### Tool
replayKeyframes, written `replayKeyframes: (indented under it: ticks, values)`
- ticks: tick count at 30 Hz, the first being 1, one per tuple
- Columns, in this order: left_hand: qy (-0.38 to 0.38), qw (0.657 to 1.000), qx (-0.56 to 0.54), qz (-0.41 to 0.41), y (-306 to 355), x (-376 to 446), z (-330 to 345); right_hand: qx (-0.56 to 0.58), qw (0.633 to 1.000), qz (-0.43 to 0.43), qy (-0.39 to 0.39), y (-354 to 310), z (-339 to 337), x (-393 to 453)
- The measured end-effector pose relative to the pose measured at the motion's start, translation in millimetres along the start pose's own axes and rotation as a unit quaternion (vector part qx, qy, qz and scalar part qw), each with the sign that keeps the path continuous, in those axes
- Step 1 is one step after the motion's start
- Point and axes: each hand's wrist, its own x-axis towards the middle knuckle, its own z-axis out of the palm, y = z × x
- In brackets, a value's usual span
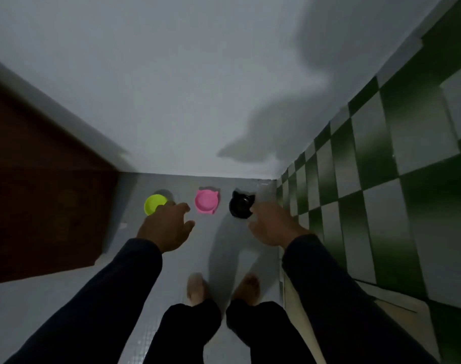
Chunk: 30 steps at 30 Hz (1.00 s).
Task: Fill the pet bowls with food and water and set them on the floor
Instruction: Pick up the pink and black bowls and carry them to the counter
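Both hands reach down with loose fingers, grasping nothing: left hand (166, 227) over the yellow-green bowl (153, 204), right hand (272, 227) beside the black cat-eared bowl (240, 206). A pink cat-eared bowl (206, 201) sits between them on the floor (224, 248). Likely step: collecting bowls for filling; next, close fingers on the rims.

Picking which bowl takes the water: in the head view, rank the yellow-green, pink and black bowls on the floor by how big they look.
Largest to smallest, as they appear:
1. black bowl and pink bowl: look about alike, too close to rank.
2. yellow-green bowl: looks slightly smaller, but the left hand overlaps its edge, so this is unsure.
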Motion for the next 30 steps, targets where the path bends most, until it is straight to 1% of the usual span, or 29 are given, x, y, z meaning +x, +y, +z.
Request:
replayKeyframes:
  ticks: [4,8,17,23,28,30]
  values:
    - [-0.002,1.0,-0.012,0.0,-6,58,44,0.008,0.999,0.021,-0.023,29,32,55]
    - [-0.02,1.0,-0.022,-0.008,-18,111,100,0.015,0.999,0.032,-0.04,60,72,111]
    - [-0.02,0.997,-0.071,-0.04,-45,219,227,0.056,0.993,0.068,-0.079,130,183,232]
    - [0.003,0.99,-0.113,-0.084,-62,289,299,0.133,0.979,0.144,-0.052,166,251,304]
    - [0.033,0.982,-0.145,-0.118,-78,336,349,0.202,0.95,0.237,-0.009,186,298,355]
    - [0.045,0.977,-0.16,-0.132,-85,351,366,0.248,0.93,0.271,0.018,190,315,372]
